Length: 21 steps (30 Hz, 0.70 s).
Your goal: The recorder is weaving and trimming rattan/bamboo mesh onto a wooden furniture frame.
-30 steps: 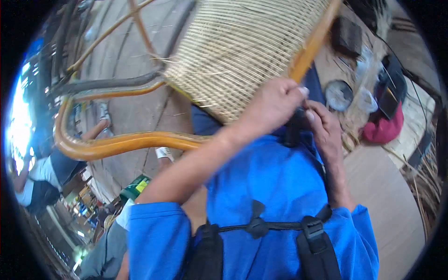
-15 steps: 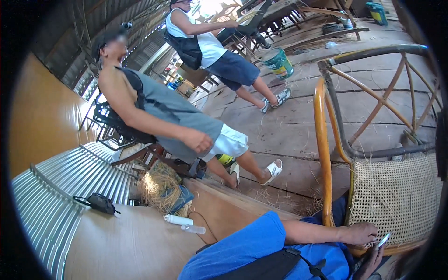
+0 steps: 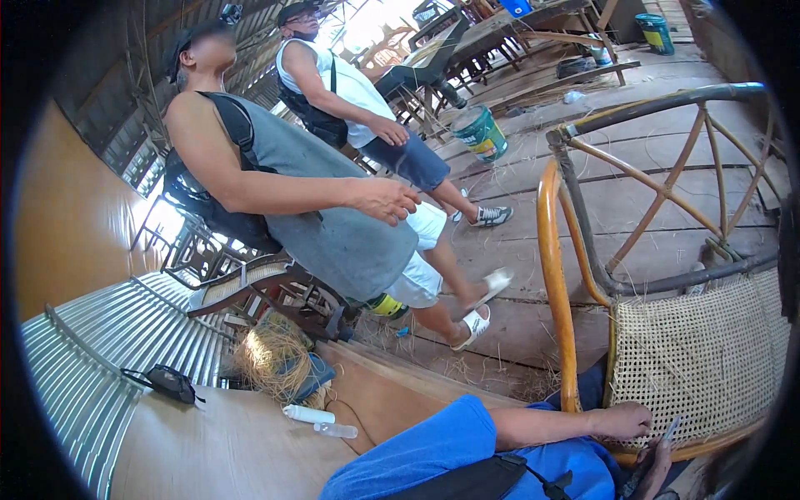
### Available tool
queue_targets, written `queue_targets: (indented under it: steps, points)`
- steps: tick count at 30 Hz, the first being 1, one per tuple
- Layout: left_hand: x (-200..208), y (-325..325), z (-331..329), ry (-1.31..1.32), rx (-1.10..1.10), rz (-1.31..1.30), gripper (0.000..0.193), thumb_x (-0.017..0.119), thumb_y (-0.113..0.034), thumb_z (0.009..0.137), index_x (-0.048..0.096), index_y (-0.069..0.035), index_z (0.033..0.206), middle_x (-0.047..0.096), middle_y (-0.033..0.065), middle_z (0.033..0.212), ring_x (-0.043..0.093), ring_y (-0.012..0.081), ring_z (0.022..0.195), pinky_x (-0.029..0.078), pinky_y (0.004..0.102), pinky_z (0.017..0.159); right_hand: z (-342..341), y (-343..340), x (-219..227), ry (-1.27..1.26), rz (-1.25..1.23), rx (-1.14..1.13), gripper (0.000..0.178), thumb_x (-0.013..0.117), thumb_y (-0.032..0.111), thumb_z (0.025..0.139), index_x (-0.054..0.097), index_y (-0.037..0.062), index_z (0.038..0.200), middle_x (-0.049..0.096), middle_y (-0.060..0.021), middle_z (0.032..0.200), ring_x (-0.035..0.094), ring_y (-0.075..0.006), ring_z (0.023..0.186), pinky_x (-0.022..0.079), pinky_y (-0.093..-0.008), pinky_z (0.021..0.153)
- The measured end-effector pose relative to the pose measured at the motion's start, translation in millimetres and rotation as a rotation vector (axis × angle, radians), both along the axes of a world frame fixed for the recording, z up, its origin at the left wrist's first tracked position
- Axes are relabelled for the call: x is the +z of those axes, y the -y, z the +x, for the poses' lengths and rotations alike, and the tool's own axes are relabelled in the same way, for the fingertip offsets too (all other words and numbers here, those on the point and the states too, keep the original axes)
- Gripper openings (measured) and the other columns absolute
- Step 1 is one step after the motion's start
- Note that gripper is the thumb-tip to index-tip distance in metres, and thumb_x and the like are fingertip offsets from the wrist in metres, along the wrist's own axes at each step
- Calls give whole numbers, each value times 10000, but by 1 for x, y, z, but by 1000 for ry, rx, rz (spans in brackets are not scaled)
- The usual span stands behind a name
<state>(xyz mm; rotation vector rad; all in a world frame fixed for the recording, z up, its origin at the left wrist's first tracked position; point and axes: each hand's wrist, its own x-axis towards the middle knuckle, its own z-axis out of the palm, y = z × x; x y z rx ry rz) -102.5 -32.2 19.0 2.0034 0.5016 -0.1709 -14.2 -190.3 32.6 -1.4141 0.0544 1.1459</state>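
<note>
At the lower right, my left hand (image 3: 625, 421) lies along the front edge of a woven cane chair seat (image 3: 692, 358). Its fingers are curled in; what they pinch, if anything, is too small to make out. My right hand (image 3: 657, 468), partly dark and cut by the shadowed rim, is closed on a thin metal blade (image 3: 672, 429). The blade points up against the cane beside my left hand. An orange-brown bent rattan armrest (image 3: 556, 275) rises to the left of the seat, joined to a dark frame with crossed rattan bars (image 3: 664, 192).
Two people stand to the left: one in a grey top (image 3: 325, 233), one in white (image 3: 354, 104) behind. A straw-like fibre bundle (image 3: 271, 354), white bottle (image 3: 308, 414), clear bottle (image 3: 336, 430) and black pouch (image 3: 171, 383) lie left. A green bucket (image 3: 479, 133) stands on the plank floor.
The person in grey has stepped nearer to the right and raised a forearm. The person in white has lowered an arm and turned. My hands stay at the seat edge; the blade has tilted more upright.
</note>
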Motion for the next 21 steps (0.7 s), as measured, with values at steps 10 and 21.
queue_targets:
  steps: [10,21]
  points:
    - [1,-6,6,2,-73,17,165,610,-168,734,630,-29,820,613,152,771,594,308,750,453,410,663,0,3,24,59,36,-5,353,570,289,853,614,8,1062,575,-16,841,490,-127,723,383,-242,635]
    - [-8,-3,8,-8,-140,56,185,582,-156,713,651,-35,835,619,161,780,599,318,750,460,423,668,6,5,19,75,24,86,317,519,259,880,622,-14,1006,593,-51,888,514,-151,839,406,-278,765]
